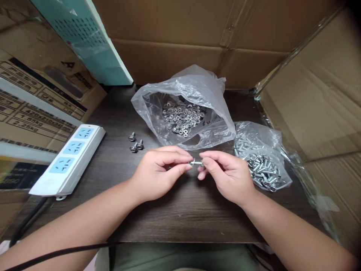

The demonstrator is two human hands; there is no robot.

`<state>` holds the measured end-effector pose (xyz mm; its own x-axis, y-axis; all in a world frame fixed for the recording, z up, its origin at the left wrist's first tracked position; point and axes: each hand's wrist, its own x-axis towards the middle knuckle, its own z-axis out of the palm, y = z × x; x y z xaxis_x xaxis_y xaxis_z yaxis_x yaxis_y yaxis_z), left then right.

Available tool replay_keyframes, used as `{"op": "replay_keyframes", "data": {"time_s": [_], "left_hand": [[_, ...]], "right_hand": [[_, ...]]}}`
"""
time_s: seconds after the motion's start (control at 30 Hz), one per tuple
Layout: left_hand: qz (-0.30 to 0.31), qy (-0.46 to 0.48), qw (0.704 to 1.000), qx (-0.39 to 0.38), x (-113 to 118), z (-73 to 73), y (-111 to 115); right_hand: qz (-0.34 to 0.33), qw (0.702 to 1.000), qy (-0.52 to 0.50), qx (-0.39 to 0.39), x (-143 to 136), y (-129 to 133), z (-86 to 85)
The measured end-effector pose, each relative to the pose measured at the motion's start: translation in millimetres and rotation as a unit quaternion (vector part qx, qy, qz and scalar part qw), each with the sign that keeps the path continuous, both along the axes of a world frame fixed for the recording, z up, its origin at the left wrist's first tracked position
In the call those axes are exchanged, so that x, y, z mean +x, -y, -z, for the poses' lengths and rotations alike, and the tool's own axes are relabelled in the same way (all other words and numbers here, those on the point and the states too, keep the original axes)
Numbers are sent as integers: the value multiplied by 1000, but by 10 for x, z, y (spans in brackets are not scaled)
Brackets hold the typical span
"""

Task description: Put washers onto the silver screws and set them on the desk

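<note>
My right hand (225, 171) is closed in a pinch on one end of a small silver bolt (198, 162), which lies level between my two hands. At the bolt's left end, my left hand (166, 169) pinches a small, thin metal piece that looks like a washer (193, 162). Its fingertips cover most of that piece, so how it sits on the bolt is hard to make out. Left of my left hand, three bolts stand on the dark table, heads down, among them one bolt (132, 136) set apart.
Behind my hands an open clear plastic bag (214, 131) holds many washers and nuts (184, 116). To the right lies a bag of bolts (265, 169). A white power strip (77, 150) is at left. Cardboard walls (180, 56) enclose the table (175, 218).
</note>
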<state>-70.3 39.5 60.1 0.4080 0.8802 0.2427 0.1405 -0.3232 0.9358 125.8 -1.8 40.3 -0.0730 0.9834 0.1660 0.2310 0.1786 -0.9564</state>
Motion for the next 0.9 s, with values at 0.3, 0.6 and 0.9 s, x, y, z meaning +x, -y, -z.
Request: {"op": "replay_keyframes", "data": {"time_s": [0.3,0.6,0.9], "left_hand": [[-13,45,997,-65,-7,-51,8],[15,46,999,-14,-14,-26,2],[26,57,998,-7,-9,-39,17]], "right_hand": [[-37,998,-6,44,26,-9,-57],[-76,997,29,7,71,-39,-64],[-88,993,64,50,62,-46,-85]]}}
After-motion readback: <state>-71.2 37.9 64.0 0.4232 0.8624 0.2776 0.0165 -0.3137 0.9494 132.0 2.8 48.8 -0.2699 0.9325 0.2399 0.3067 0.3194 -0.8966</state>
